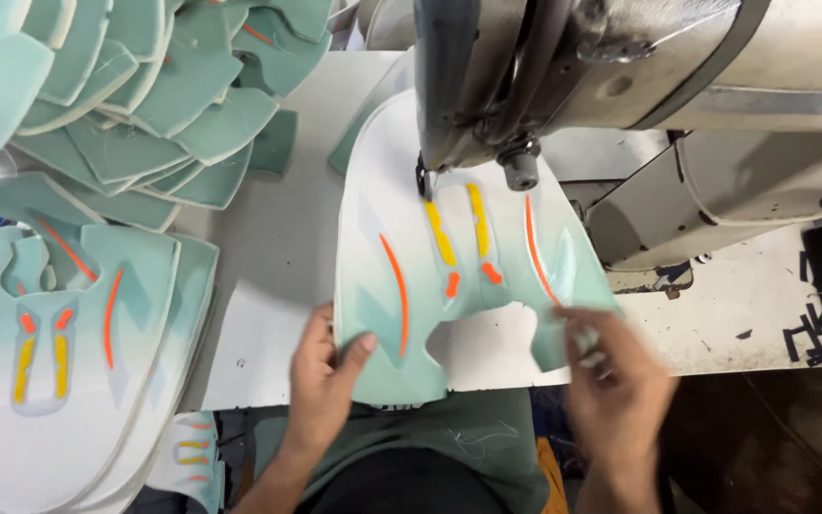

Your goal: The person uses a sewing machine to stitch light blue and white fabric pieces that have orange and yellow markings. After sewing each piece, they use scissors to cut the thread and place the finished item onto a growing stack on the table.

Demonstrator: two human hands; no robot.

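A sewing machine (620, 76) is standing at the far right of the white tabletop (278, 238). Under its needle is lying a mint-green shoe upper (449, 276) with orange and yellow stripes. The left hand (330, 366) is pinching its near left edge; the blurred right hand (611, 381) is gripping its near right edge. Stacked uppers (78, 314) are lying left.

Shoe upper (449, 276) under sewing machine (620, 67), stacked uppers (78, 362) left.

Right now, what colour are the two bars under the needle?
Yellow, tipped orange bars, clearest in the head view.
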